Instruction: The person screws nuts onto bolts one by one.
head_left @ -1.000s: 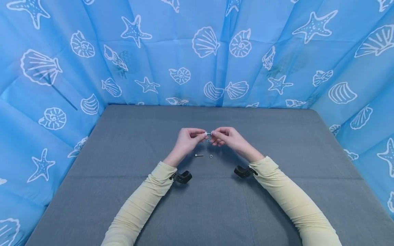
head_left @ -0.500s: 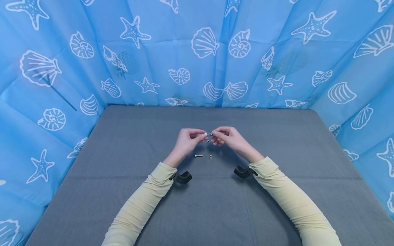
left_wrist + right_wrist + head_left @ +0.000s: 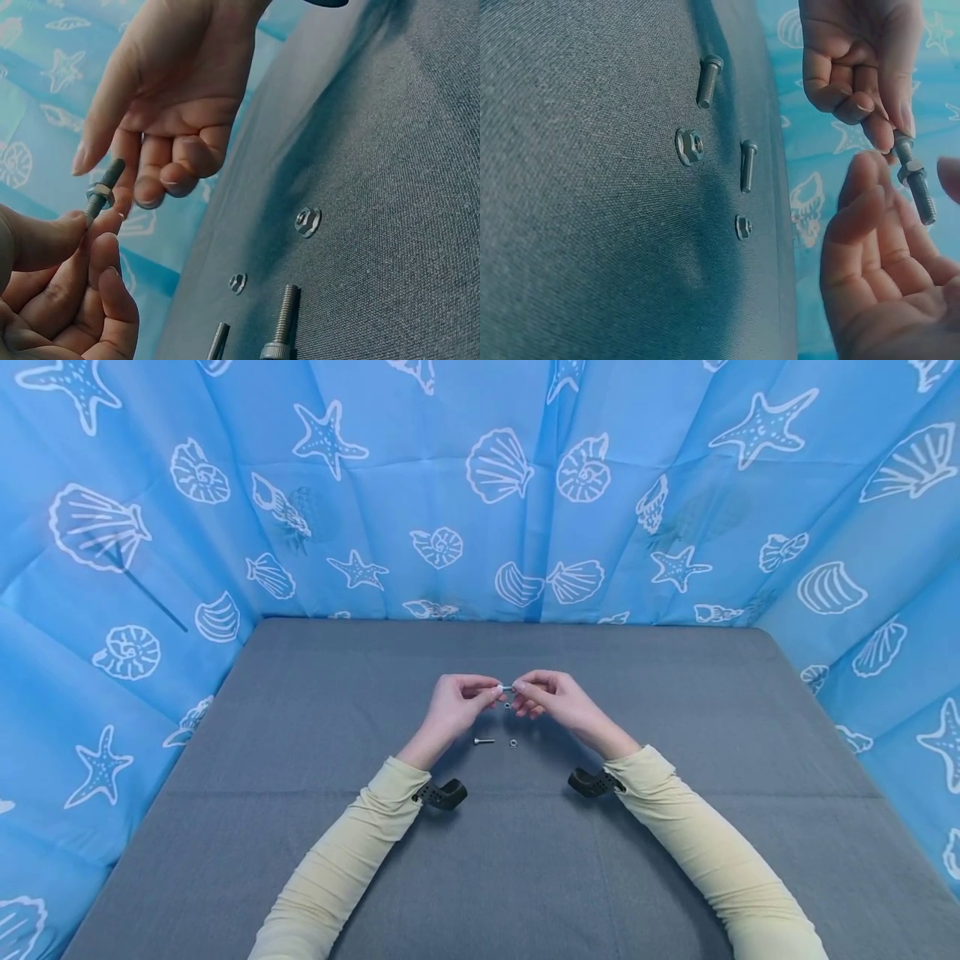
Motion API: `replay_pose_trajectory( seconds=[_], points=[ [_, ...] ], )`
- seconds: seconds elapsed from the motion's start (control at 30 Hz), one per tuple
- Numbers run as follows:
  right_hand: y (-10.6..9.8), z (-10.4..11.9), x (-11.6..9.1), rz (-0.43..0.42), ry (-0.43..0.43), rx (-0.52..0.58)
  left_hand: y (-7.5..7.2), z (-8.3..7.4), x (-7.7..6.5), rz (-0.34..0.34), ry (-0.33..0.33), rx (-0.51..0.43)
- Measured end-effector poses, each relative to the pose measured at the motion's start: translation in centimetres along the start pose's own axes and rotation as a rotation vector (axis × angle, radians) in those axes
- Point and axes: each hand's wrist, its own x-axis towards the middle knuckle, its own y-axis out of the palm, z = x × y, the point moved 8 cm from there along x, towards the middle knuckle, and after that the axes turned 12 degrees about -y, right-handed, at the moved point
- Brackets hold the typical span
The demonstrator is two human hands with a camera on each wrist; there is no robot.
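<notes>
Above the cloth, my left hand (image 3: 456, 703) pinches a metal bolt (image 3: 112, 174) by its head end between thumb and fingers. A nut (image 3: 911, 172) sits partway along the bolt's threaded shank, with the bolt's free end sticking out past it. My right hand (image 3: 558, 697) is around that free end. In both wrist views its thumb stands apart from the nut, and its fingers (image 3: 870, 202) are bent loosely beside the bolt; whether an index fingertip touches the bolt cannot be made out. The bolt head is mostly hidden by the left fingertips.
On the grey cloth-covered table (image 3: 360, 860) lie a loose bolt (image 3: 484, 742), a flange nut (image 3: 307, 222), a second bolt (image 3: 748, 166) and a second nut (image 3: 743, 227). A blue curtain (image 3: 442, 485) with shell prints hangs behind. Dark camera mounts (image 3: 444, 794) hang under both wrists.
Around the nut, the right fingers shift slightly: the nut shows more half a second ago and is more covered now in the head view. The left hand holds the bolt steady.
</notes>
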Motion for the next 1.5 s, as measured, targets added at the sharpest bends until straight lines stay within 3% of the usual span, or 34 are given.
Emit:
replay_pose_trajectory(
  seconds=[0.2,0.47,0.7,1.33,1.5],
  points=[
    [0.03,0.22,0.17,0.000,-0.069,0.046,-0.09,-0.10,-0.05,-0.016,0.002,0.027],
    [0.05,-0.42,-0.02,0.021,0.004,-0.013,-0.06,0.03,-0.02,-0.008,-0.010,-0.008],
    [0.06,-0.18,0.11,0.008,-0.033,0.018,-0.10,0.10,-0.10,-0.012,-0.021,0.023],
    [0.06,-0.40,0.01,0.016,0.000,-0.014,0.01,-0.08,-0.28,-0.012,0.015,0.030],
    [0.12,-0.14,0.08,0.010,-0.036,0.023,-0.05,-0.01,-0.26,-0.026,0.010,0.053]
  ],
)
